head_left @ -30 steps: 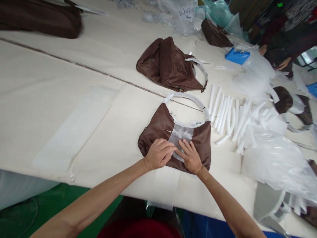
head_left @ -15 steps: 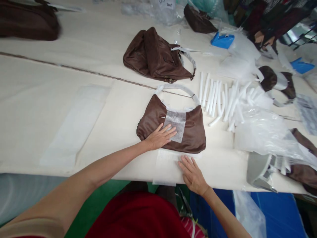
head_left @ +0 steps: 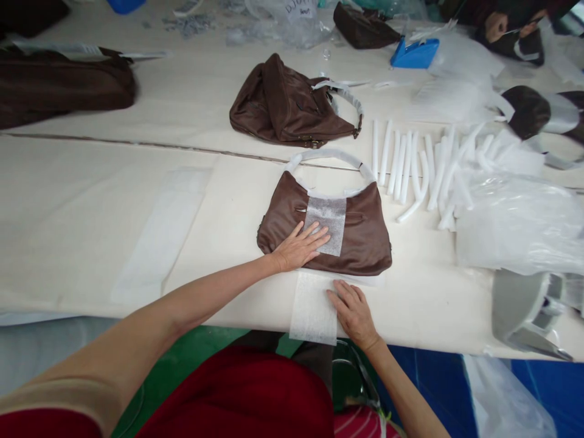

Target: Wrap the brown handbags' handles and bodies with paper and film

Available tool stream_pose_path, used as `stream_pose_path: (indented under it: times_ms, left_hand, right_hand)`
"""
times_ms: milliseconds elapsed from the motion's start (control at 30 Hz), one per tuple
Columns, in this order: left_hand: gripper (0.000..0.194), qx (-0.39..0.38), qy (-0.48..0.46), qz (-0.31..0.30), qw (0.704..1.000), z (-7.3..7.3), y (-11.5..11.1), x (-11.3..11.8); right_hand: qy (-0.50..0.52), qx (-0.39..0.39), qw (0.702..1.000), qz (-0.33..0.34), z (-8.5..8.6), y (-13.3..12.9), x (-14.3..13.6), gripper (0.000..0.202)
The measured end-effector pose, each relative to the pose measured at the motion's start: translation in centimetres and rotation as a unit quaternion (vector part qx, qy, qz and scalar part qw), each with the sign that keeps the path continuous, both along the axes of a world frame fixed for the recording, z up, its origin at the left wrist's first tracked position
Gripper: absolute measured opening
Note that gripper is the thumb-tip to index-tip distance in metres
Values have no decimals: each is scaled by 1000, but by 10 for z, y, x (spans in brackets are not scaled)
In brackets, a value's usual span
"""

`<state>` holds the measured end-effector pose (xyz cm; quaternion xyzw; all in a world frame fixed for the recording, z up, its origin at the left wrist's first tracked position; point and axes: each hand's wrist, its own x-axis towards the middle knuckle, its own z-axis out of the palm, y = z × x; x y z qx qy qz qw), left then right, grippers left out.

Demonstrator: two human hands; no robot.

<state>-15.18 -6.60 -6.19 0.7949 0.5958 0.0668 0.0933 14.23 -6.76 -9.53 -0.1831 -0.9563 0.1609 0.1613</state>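
A brown leather handbag (head_left: 369,234) lies flat on the table in front of me, its handle (head_left: 323,155) wrapped in white and arching away from me. A strip of thin white sheet (head_left: 335,210) runs across its middle. My left hand (head_left: 298,246) rests flat on the bag's lower part and the strip, fingers spread. Below the bag, a thin white sheet (head_left: 312,313) sticks out and hangs over the table edge. My right hand (head_left: 353,310) lies at that sheet's right edge, fingers extended and slightly bent; whether it grips the edge is not clear.
Behind lies another brown bag (head_left: 283,103). To the right are several white foam tubes (head_left: 401,164), clear plastic bags (head_left: 520,225) and a grey tape dispenser (head_left: 520,310). A blue object (head_left: 415,53) lies further back. At the top right, another person's hands (head_left: 497,27) hold something.
The view has shifted, bringing more of the left side in. My right hand has moved left relative to the bag, up to the white sheet's edge. My left hand stays on the bag.
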Motion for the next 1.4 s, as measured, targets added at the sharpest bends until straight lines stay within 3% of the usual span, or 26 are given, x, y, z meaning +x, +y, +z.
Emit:
stream_pose_path:
  times_ms: [100,200,333,400,500,633,833,933,1133,1233,1300,1400]
  left_hand:
    - [52,5,-9,4,1000,-3,-1,-1]
    - [42,30,-44,1,999,-6,-5,-4]
    - [28,68,-103,-14,992,-10,-8,-8]
    - [26,64,-120,-10,991,-12,-8,-9]
    - [30,33,-134,-2,990,-18,-7,-10]
    - [42,6,-159,-6,987,-23,-7,-16]
    - [53,-43,-308,17,950,-8,-5,-32]
    - [44,-67,-333,19,940,3,-2,-32]
    - [38,48,-395,195,896,1,5,-11]
    - [33,82,-384,228,891,3,3,-1]
    - [28,148,-345,261,889,9,-2,6]
    - [29,226,-246,211,919,16,-10,17]
  right_hand:
    - [54,-5,998,24,1,-7,-11,36]
    - [85,-27,995,50,21,-4,-21,29]
    - [103,-45,993,35,61,27,-41,32]
    - [107,-58,993,4,71,49,-57,28]
    - [86,-97,988,-90,63,76,-83,26]
    - [40,-128,966,-219,39,87,-107,40]
    - [8,-174,946,-275,35,82,-120,38]
    - [-6,-201,931,-306,37,82,-124,37]
    - [-37,-224,905,-359,40,83,-136,36]
    - [-50,-226,896,-379,41,83,-141,38]
    - [-60,-228,891,-388,42,83,-143,38]
    - [-76,-231,888,-391,44,83,-145,34]
